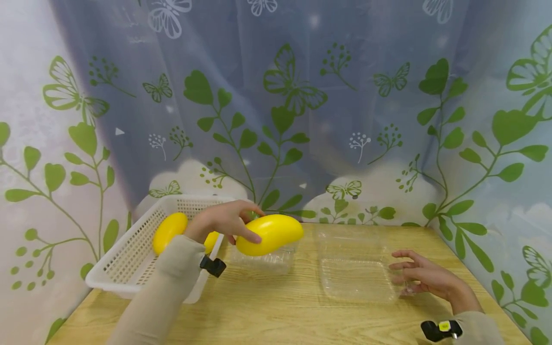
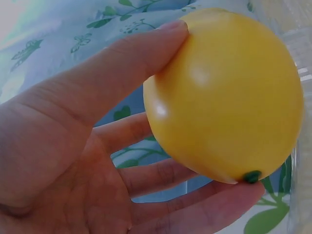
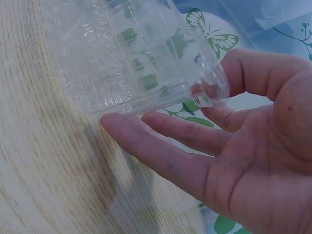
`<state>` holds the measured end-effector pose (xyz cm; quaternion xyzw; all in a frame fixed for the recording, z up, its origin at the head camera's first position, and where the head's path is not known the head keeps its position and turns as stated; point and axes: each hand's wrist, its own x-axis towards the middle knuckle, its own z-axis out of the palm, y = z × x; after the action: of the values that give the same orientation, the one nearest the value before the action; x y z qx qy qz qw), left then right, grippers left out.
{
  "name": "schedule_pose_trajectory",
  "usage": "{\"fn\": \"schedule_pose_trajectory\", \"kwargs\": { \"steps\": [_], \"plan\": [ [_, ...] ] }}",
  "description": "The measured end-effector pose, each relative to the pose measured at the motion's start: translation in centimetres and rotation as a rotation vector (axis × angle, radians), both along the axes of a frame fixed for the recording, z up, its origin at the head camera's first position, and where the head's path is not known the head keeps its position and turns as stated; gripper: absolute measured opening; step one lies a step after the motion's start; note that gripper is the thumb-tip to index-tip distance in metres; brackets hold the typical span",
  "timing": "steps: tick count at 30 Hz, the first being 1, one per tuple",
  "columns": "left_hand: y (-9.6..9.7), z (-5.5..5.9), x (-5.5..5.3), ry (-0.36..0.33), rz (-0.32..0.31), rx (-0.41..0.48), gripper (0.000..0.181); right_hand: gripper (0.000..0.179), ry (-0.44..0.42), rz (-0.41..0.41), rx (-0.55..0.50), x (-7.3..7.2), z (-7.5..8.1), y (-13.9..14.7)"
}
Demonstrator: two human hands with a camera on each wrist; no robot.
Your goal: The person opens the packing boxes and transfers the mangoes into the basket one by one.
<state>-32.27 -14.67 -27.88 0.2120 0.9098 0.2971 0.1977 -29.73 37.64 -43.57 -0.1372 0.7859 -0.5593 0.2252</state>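
Observation:
My left hand (image 1: 228,220) grips a smooth yellow toy mango (image 1: 271,235) between thumb and fingers, held above the table just right of a white basket. In the left wrist view, a small green stem tip (image 2: 252,176) shows on the mango's lower end. At the right, my right hand (image 1: 431,278) holds the near side of a clear plastic container (image 1: 358,278). Its thumb bends onto the lip and its spread fingertips lie along the side wall (image 3: 156,100), as the right wrist view shows. The see-through plastic makes exact contact hard to tell.
The white perforated basket (image 1: 129,256) stands at the left with a yellow mango (image 1: 169,232) inside and another (image 1: 211,242) partly hidden by my left wrist. A second clear container (image 1: 267,262) sits below the held mango. A patterned curtain (image 1: 327,143) hangs behind the wooden table (image 1: 276,311).

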Motion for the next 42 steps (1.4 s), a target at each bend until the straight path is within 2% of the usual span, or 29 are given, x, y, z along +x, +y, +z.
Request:
{"fn": "schedule_pose_trajectory", "kwargs": {
  "steps": [10, 27, 42],
  "plan": [
    [-2.1, -0.1, 0.3, 0.002, 0.023, -0.015, 0.075, 0.067, -0.001, 0.004, 0.005, -0.1, -0.1, 0.2],
    [-4.9, -0.3, 0.8, -0.012, 0.060, -0.009, 0.068, 0.067, -0.013, 0.001, -0.015, 0.0, -0.1, 0.1],
    [-8.3, -0.2, 0.9, 0.011, 0.071, -0.025, 0.080, 0.068, -0.011, -0.003, -0.001, 0.0, 0.1, 0.0]
  ]
}}
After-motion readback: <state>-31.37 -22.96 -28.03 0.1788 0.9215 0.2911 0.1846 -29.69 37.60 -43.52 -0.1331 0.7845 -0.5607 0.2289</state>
